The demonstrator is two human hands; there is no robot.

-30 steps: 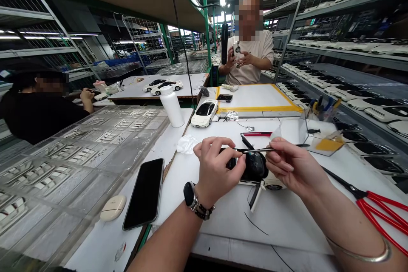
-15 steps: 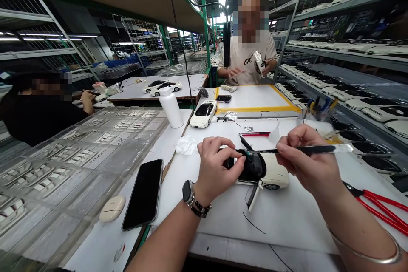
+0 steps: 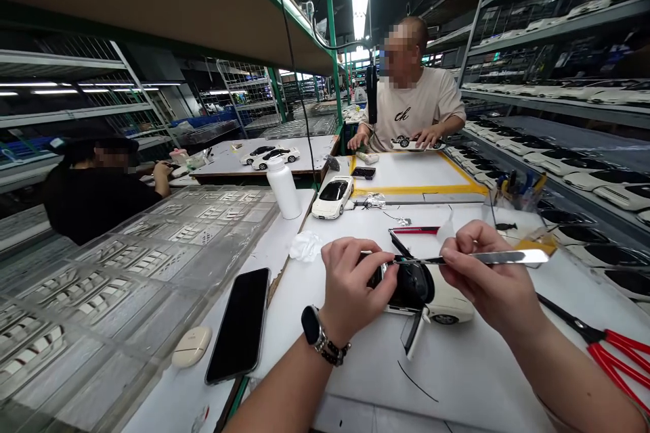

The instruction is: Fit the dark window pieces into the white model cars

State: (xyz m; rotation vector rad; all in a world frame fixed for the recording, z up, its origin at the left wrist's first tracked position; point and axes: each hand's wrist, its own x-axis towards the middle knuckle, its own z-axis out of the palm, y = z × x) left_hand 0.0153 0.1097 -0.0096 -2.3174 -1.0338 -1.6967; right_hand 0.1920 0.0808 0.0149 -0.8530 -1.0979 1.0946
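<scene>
My right hand (image 3: 480,277) grips slim metal tweezers (image 3: 512,257), broad shiny end to the right and thin tip to the left. The fingertips of my left hand (image 3: 358,281) are pinched together at that tip; whatever small piece they hold is too small to make out. Below both hands lies a white model car (image 3: 449,294) with a black roof area, partly covered by my left hand. Its near door (image 3: 417,333) hangs open towards me.
Red-handled cutters (image 3: 609,345) lie at right. Left are a phone (image 3: 238,325), a beige case (image 3: 191,346), a white bottle (image 3: 284,188) and a clear parts tray (image 3: 126,250). Another model car (image 3: 333,197) stands behind crumpled tissue (image 3: 305,246). A co-worker (image 3: 421,101) sits opposite.
My view has shifted slightly, and my hands keep nearly the same pose over the car. The co-worker opposite has lowered a model car to the table and turned their head aside.
</scene>
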